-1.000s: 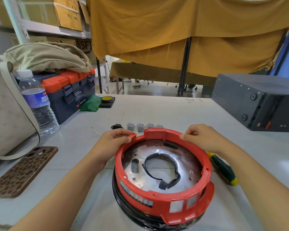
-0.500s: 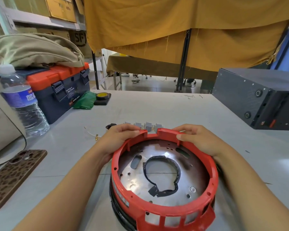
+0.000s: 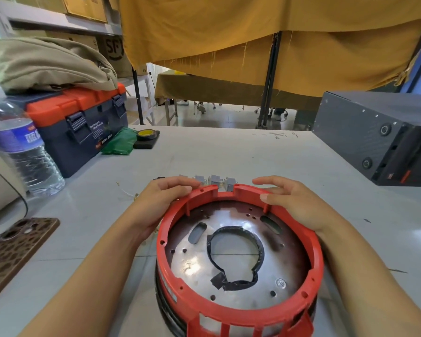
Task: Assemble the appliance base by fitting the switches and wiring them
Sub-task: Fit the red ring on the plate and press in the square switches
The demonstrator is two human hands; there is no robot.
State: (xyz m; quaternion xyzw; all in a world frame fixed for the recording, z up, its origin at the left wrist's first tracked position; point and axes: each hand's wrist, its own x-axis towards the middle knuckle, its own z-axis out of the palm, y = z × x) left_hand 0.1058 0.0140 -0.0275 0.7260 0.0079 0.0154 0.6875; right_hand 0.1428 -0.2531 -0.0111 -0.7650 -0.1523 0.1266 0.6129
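Head-camera view down onto a grey worktable [image 3: 253,154]. Centred and close: a round red appliance base [image 3: 238,310], open side up, with a shiny metal plate [image 3: 195,259] inside it and a black-edged round cutout [image 3: 236,254] in the plate's middle. Left hand [image 3: 161,203] laid on the far left of the red rim, fingers fairly straight and resting along the top edge, not wrapped round it. Right hand [image 3: 294,203] on the far right of the rim, fingers straight and relaxed, thumb tip at the rim's inner edge, nothing pinched. Just beyond the rim, between the two hands, a short row of small grey switches [image 3: 215,180] on the table, none fitted yet. Thin loose wire [image 3: 125,192] on the table near the left wrist. Further off: blue-and-orange toolbox [image 3: 78,122] and water bottle [image 3: 22,149] on the left, patterned phone case [image 3: 15,249] at the near left, dark metal box [image 3: 379,137] on the right. Step in hand, by the look of it: steadying or turning the base so the notched far side faces the switches. Next move likely calls for one hand freed to pick up a single switch with a fine fingertip pinch and line it up squarely with a rim slot, the other bracing the base.
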